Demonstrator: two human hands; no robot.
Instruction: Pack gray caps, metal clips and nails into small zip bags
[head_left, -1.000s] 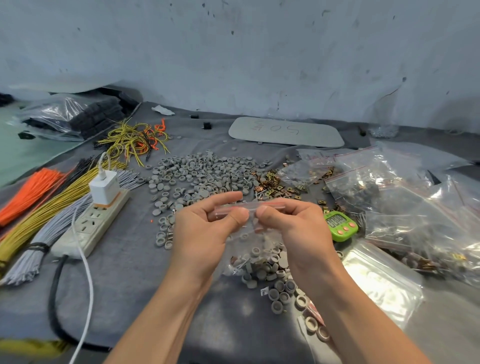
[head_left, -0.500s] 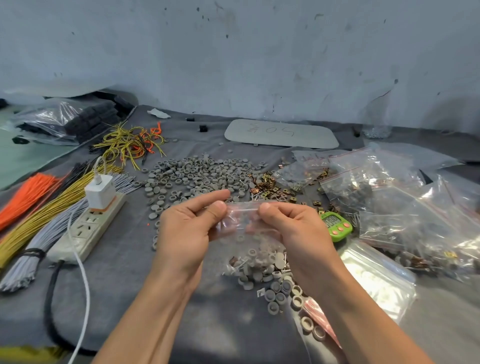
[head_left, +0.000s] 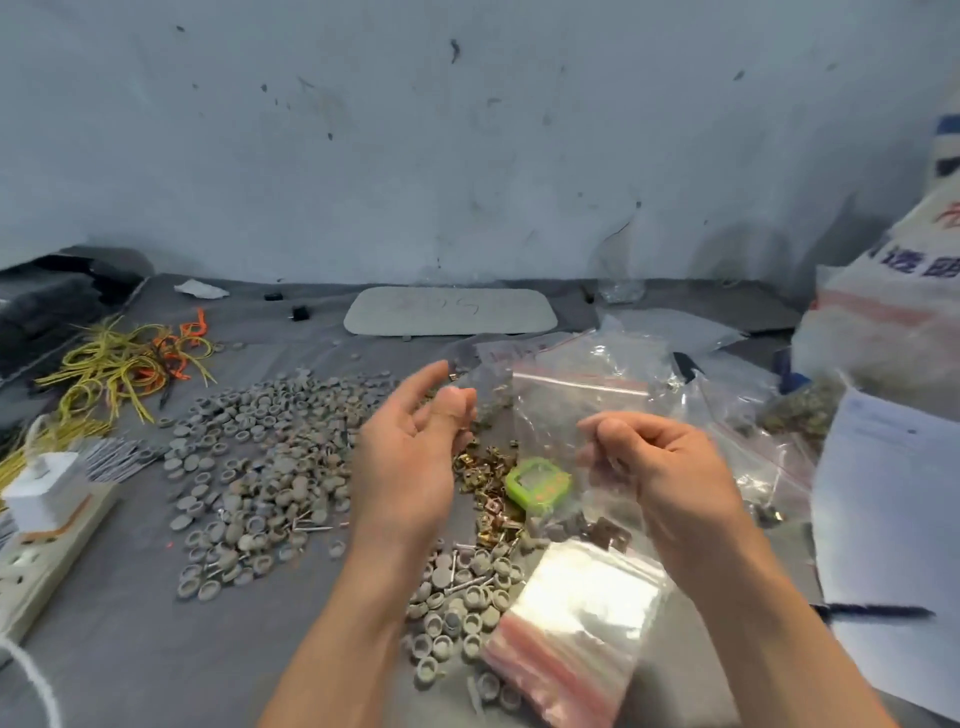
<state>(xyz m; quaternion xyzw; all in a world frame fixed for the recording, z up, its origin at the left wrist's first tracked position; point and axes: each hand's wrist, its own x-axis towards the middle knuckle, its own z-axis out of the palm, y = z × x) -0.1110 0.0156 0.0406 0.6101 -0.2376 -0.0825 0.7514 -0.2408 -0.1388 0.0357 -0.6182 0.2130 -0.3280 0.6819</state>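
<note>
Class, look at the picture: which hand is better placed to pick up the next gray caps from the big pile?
Left. The left hand is open and free right beside the gray caps. The right hand pinches a zip bag on the side away from the pile.

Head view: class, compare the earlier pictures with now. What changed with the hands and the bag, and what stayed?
The left hand let go of the small zip bag and opened. The right hand alone now pinches it, carried rightward. The gray caps, metal clips, green timer and stack of empty bags stayed put.
</note>
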